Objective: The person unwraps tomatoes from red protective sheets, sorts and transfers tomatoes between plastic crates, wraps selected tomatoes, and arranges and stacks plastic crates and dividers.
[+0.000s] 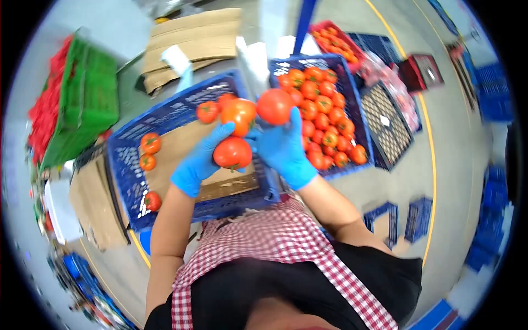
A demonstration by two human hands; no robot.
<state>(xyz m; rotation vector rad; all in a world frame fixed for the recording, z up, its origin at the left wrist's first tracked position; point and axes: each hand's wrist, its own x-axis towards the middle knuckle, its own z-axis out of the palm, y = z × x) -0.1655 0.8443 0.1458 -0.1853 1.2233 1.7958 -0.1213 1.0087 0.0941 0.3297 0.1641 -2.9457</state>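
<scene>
In a blue glove, my left hand [204, 159] is closed around a red tomato [232, 153]. A second, orange-red tomato [238, 115] rests against its fingertips, between my two hands. My right hand [283, 151], also gloved in blue, holds a large red tomato [275, 106] against its fingers. Both hands are above the right side of a blue crate [140, 124] lined with cardboard [176, 148]. Several tomatoes lie in that crate, a pair of them at its left [150, 143]. Another blue crate [367, 135], full of tomatoes [324, 118], stands to the right.
A green crate [91, 91] with red net material stands at the far left. Flattened cardboard [192, 41] lies behind the lined crate. Beyond the full crate are a red crate [360, 52] of tomatoes and a dark crate [388, 124]. A blue post [304, 27] rises behind.
</scene>
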